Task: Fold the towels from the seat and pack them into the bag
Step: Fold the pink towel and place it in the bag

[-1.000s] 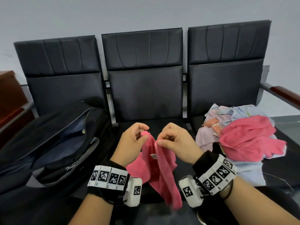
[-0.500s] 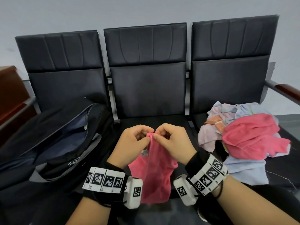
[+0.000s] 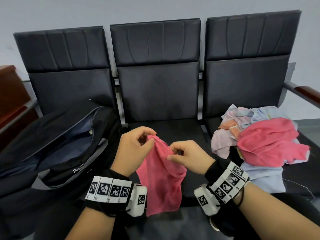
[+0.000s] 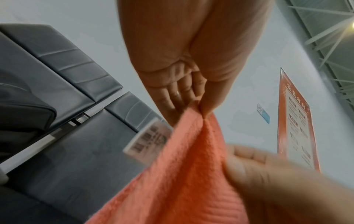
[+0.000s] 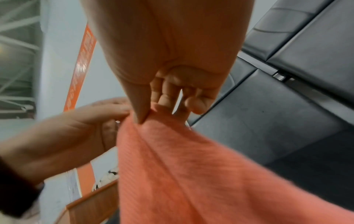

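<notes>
A pink towel [image 3: 162, 179] hangs over the middle seat, held by both hands at its top edge. My left hand [image 3: 136, 149] pinches one corner between thumb and fingers; the left wrist view shows that pinch [image 4: 199, 109] on the towel [image 4: 184, 174], with a white label beside it. My right hand [image 3: 185, 155] pinches the edge a little lower and to the right, also seen in the right wrist view [image 5: 147, 115] on the towel [image 5: 182, 166]. The black bag [image 3: 57, 153] lies unzipped on the left seat. A pile of towels [image 3: 261, 144] sits on the right seat.
Three black seats [image 3: 166, 129] stand in a row against a grey wall. A wooden armrest [image 3: 308, 94] juts out at the far right and brown furniture [image 3: 10, 101] stands at the left. An orange poster [image 4: 295, 128] hangs on the wall.
My hands, which came together at the towel's top edge, have drawn a little apart, the right one now lower. The towel hangs more spread out.
</notes>
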`<state>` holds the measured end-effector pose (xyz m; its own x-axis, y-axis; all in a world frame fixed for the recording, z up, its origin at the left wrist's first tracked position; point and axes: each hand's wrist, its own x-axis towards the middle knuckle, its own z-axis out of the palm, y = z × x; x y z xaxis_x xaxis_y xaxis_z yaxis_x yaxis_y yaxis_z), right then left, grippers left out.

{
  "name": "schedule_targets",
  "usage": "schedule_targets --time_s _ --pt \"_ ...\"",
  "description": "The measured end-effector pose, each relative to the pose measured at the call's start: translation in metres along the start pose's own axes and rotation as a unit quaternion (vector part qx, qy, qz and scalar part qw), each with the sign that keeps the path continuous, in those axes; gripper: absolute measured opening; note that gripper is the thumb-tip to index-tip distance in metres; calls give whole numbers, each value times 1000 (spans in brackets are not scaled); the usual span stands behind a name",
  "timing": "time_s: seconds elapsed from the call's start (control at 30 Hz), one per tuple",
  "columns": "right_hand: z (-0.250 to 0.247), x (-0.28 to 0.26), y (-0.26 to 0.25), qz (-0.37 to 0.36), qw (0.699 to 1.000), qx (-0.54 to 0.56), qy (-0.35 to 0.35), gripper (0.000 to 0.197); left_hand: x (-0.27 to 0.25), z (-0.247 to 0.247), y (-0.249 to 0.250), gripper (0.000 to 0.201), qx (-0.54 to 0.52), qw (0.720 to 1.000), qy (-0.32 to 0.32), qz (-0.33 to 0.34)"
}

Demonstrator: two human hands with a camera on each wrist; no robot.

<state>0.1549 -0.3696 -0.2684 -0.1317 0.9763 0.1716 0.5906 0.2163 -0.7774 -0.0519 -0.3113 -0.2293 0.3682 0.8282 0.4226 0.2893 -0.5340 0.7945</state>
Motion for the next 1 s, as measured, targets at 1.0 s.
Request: schedule_targets --time_s 1.0 --pt "-101 1 -7 -97 922 -295 230 4 41 -109 -15 23 52 951 305 0"
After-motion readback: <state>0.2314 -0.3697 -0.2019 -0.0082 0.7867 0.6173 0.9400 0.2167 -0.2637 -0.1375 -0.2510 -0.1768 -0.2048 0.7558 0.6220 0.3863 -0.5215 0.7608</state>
